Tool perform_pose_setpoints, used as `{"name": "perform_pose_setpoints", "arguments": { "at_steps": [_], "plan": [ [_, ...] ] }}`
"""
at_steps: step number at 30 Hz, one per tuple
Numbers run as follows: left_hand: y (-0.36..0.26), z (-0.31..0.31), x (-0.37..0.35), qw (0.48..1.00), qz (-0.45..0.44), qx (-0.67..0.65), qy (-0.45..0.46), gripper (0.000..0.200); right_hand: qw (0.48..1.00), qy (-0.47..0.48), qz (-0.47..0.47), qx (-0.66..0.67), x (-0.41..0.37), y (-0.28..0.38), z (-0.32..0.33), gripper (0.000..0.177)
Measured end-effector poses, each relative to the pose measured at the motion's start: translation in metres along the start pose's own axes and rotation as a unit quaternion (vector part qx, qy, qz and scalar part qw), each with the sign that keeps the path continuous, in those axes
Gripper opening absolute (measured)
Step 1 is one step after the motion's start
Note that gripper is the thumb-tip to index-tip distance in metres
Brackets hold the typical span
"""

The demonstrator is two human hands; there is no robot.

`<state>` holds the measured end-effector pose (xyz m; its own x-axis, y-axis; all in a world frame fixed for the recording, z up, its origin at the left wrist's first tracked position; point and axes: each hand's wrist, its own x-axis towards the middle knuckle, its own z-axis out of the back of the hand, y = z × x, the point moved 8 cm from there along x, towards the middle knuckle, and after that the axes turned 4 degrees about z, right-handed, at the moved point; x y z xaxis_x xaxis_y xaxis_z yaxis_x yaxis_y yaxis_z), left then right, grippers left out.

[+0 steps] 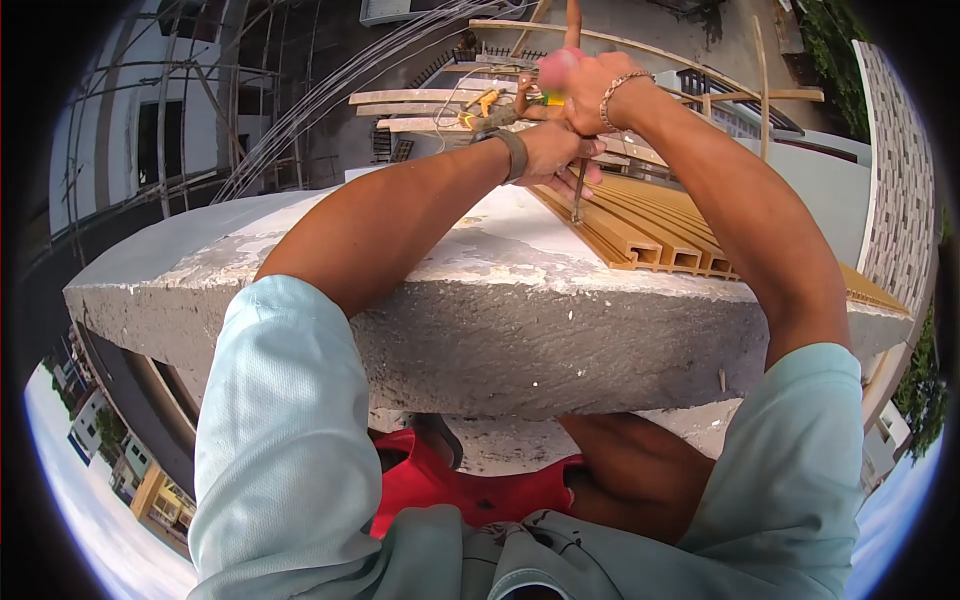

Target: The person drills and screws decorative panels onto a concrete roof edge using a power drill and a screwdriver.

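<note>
A thin upright metal shaft, seemingly a screwdriver (579, 190), stands with its lower end on the near left edge of a tan fluted panel (640, 225). My right hand (597, 88), with a chain bracelet at the wrist, is closed around its upper end, so the handle is hidden. Just below, my left hand (552, 150), wearing a watch (514, 155), has its thumb and fingers around the shaft. The panel shows hollow channels at its cut end and lies on a rough concrete ledge (540, 340).
Beyond the ledge, wooden scaffold planks (420, 97) hang over a drop to the ground. A person (525, 98) is partly visible there behind my hands, near a yellow power tool (487, 103). Cables (300, 110) run at left; a tiled wall (897, 160) rises at right.
</note>
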<state>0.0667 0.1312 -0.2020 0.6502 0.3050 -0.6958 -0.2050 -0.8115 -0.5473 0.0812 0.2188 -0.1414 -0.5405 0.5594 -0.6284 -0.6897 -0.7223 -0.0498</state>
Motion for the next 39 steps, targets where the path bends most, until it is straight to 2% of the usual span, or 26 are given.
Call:
{"name": "perform_pose_setpoints", "arguments": {
  "at_steps": [4, 6, 10, 12, 13, 15, 16, 18, 19, 20, 22, 23, 25, 29, 31, 32, 34, 35, 37, 38, 39],
  "plan": [
    [0.002, -0.004, -0.002, 1.0, 0.012, -0.012, -0.011, 0.033, 0.997, 0.048, -0.059, -0.021, 0.007, 0.0, 0.0, 0.033],
    [0.0, -0.008, -0.001, 1.0, 0.013, -0.017, -0.013, 0.034, 0.986, 0.135, -0.095, 0.019, -0.006, -0.006, -0.003, 0.039],
    [-0.005, -0.012, 0.013, 0.999, -0.01, 0.046, -0.001, 0.042, 0.983, 0.129, -0.123, 0.043, -0.025, -0.016, -0.001, 0.038],
    [-0.002, -0.011, 0.005, 1.0, -0.004, 0.024, 0.003, 0.035, 0.985, 0.022, -0.135, 0.101, -0.021, -0.022, -0.006, 0.029],
    [-0.001, -0.009, 0.003, 1.0, 0.002, 0.016, 0.014, 0.032, 0.986, 0.019, -0.131, 0.099, -0.021, -0.032, -0.014, 0.029],
    [0.0, -0.008, 0.003, 0.999, 0.003, 0.016, 0.029, 0.036, 0.983, -0.14, 0.097, 0.068, -0.024, -0.021, -0.01, 0.026],
    [-0.002, -0.011, 0.005, 0.999, 0.0, 0.017, 0.046, 0.041, 0.983, -0.14, 0.096, 0.069, -0.021, -0.027, -0.021, 0.026],
    [0.0, -0.007, 0.007, 0.999, -0.003, 0.005, 0.047, 0.04, 0.936, -0.284, 0.193, 0.076, -0.031, -0.013, -0.002, 0.029],
    [0.002, -0.005, 0.007, 0.999, -0.004, -0.005, 0.046, 0.04, 0.948, -0.27, 0.153, 0.07, -0.023, -0.014, -0.007, 0.028],
    [0.004, -0.006, 0.004, 0.999, 0.0, -0.007, 0.045, 0.04, 0.947, -0.27, 0.155, 0.075, -0.02, -0.008, -0.001, 0.028],
    [0.002, -0.002, -0.001, 1.0, 0.017, -0.017, 0.02, 0.035, 0.99, -0.125, 0.058, 0.006, -0.001, -0.01, -0.008, 0.026],
    [0.004, -0.003, 0.001, 0.999, 0.02, -0.017, 0.022, 0.035, 0.991, -0.123, 0.057, 0.009, -0.001, -0.004, -0.002, 0.026],
    [0.004, -0.003, 0.004, 1.0, 0.024, -0.011, 0.015, 0.033, 1.0, 0.004, -0.029, 0.012, 0.002, -0.009, -0.007, 0.027],
    [-0.001, -0.009, 0.002, 1.0, 0.026, 0.003, -0.006, 0.035, 0.994, 0.07, -0.084, 0.005, 0.006, -0.011, -0.01, 0.034],
    [0.002, -0.009, 0.007, 1.0, 0.019, -0.002, -0.012, 0.037, 0.98, 0.177, -0.092, -0.007, 0.007, -0.013, -0.024, 0.039],
    [0.005, -0.007, 0.013, 1.0, 0.017, -0.001, -0.013, 0.037, 0.98, 0.174, -0.093, -0.008, 0.002, -0.011, -0.016, 0.039],
    [0.006, -0.007, 0.023, 1.0, -0.011, -0.001, -0.001, 0.036, 0.979, 0.16, -0.12, 0.034, -0.014, -0.01, 0.003, 0.036],
    [0.003, -0.008, 0.019, 1.0, 0.002, 0.007, -0.006, 0.033, 0.98, 0.159, -0.118, 0.034, -0.011, -0.01, 0.0, 0.036],
    [0.002, -0.005, 0.007, 1.0, 0.012, -0.006, 0.004, 0.031, 0.991, 0.061, -0.1, 0.069, -0.002, -0.018, -0.011, 0.029],
    [0.002, -0.005, 0.003, 0.999, 0.024, -0.019, 0.015, 0.03, 0.991, 0.06, -0.1, 0.068, -0.005, -0.028, -0.023, 0.029],
    [0.001, -0.006, 0.001, 0.999, 0.024, -0.018, 0.014, 0.03, 0.993, -0.086, 0.039, 0.07, -0.009, -0.021, -0.013, 0.027]
  ]
}}
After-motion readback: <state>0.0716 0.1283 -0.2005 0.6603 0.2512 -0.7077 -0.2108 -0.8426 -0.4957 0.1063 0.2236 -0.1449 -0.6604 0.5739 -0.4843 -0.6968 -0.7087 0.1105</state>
